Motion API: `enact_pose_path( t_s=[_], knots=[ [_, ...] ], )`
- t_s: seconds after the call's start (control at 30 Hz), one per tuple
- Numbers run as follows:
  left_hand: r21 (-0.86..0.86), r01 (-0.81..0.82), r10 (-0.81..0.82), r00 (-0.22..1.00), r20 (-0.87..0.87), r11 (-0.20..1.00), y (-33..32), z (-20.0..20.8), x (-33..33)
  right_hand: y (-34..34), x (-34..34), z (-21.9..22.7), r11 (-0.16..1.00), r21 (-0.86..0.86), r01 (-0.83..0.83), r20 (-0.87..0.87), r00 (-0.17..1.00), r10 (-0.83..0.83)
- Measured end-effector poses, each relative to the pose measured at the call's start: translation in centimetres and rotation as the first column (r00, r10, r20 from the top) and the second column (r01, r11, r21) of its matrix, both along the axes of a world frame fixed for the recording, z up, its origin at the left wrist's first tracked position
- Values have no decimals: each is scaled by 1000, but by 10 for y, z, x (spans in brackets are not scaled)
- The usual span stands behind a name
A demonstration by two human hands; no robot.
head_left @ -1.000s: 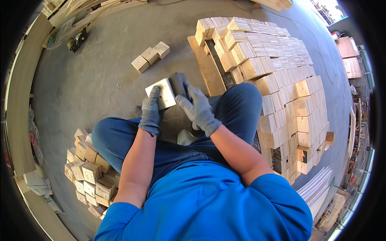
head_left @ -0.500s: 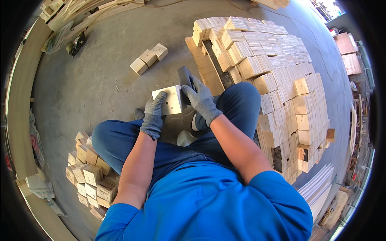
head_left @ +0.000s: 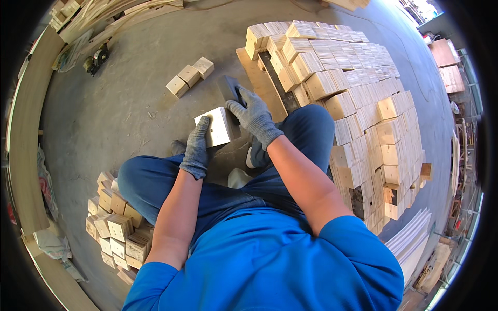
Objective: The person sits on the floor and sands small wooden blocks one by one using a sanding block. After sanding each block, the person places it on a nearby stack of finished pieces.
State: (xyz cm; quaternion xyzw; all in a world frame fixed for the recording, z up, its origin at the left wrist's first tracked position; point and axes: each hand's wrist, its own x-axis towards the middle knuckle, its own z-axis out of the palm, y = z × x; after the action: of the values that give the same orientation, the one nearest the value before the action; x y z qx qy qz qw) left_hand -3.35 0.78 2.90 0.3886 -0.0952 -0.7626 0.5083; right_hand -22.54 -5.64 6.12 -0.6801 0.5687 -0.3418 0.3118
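While grasping the pale wooden block (head_left: 213,129) in the left hand (head_left: 196,147), now clutching the dark block (head_left: 227,86) in the right hand (head_left: 253,115), shifted forward and leftward, apparently mid-stroke

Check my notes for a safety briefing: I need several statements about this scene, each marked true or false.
1. The left hand holds a pale wooden block. True.
2. The right hand is empty. False: the right hand holds a dark block.
3. Three wooden blocks sit in a row on the floor ahead of the person. True.
4. The larger stack of wood is on the person's left. False: the larger stack is on the right, and a smaller pile is on the left.
5. The person wears a blue shirt. True.
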Motion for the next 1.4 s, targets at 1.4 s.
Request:
enact_pose_path(
  t_s=[1.4],
  knots=[
    [91, -162, 166, 986, -32, 983, -7, -15, 18, 37, 2, -11, 997, -31, -74, 5, 997, 75]
  ],
)
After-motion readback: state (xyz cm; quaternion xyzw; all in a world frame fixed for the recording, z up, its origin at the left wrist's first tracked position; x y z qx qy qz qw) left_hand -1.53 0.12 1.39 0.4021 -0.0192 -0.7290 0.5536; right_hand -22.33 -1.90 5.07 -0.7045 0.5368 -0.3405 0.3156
